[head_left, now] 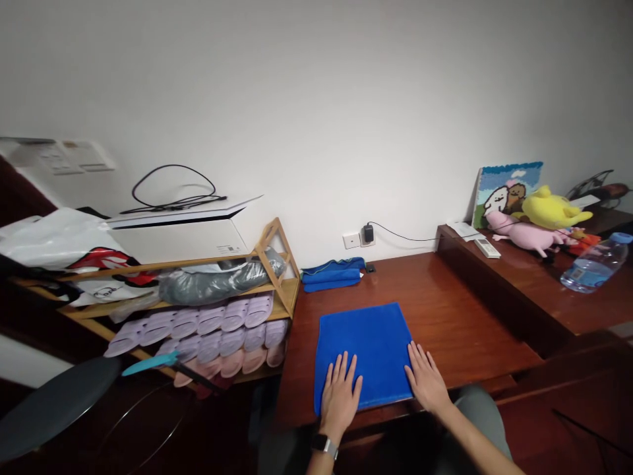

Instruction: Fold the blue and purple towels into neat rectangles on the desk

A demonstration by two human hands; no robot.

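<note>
A blue cloth [368, 349], squarish and spread flat, lies on the brown wooden desk [445, 297] in front of me. My left hand [340, 392] rests palm down on its lower left part, fingers stretched out; a watch [324, 445] is on that wrist. At the cloth's right edge lies my right hand [426, 379], flat with its fingers extended and the fingertips touching the edge. Neither hand grips anything. Behind the cloth, against the wall, sits a folded blue cloth bundle [332, 276].
Left of the desk stands a wooden rack [279, 290] with several slippers [210, 320] and a white box [182, 237]. On the raised surface at right are plush toys [529, 234], a remote [487, 247] and a water bottle [596, 264]. A plugged-in charger [368, 232] trails a cable along the wall.
</note>
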